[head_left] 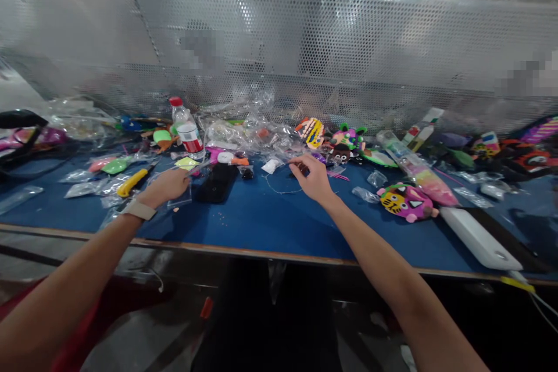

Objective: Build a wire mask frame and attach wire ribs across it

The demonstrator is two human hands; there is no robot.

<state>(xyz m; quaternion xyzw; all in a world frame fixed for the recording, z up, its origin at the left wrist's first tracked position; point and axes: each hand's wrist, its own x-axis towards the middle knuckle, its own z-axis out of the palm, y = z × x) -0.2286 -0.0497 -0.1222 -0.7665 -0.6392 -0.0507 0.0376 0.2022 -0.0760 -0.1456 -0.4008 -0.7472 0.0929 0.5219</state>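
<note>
My left hand (169, 185), with a pale band on its wrist, is closed at the left of the blue table, beside a black phone (217, 183). A clear plastic bag (181, 195) hangs by its fingers, and it appears to hold this. Above the table's middle, my right hand (308, 174) has its thumb and index finger curled close together; whatever is between them is too small to make out. A thin looped string (279, 192) lies just left of it, near a small white packet (272, 165).
A red-capped bottle (187, 131) stands behind my left hand, with a yellow cutter (132, 182) to its left. Plastic bags and colourful foam pieces line the perforated metal screen (270, 40). At right are a decorated pink pouch (407, 201) and a white power bank (479, 238).
</note>
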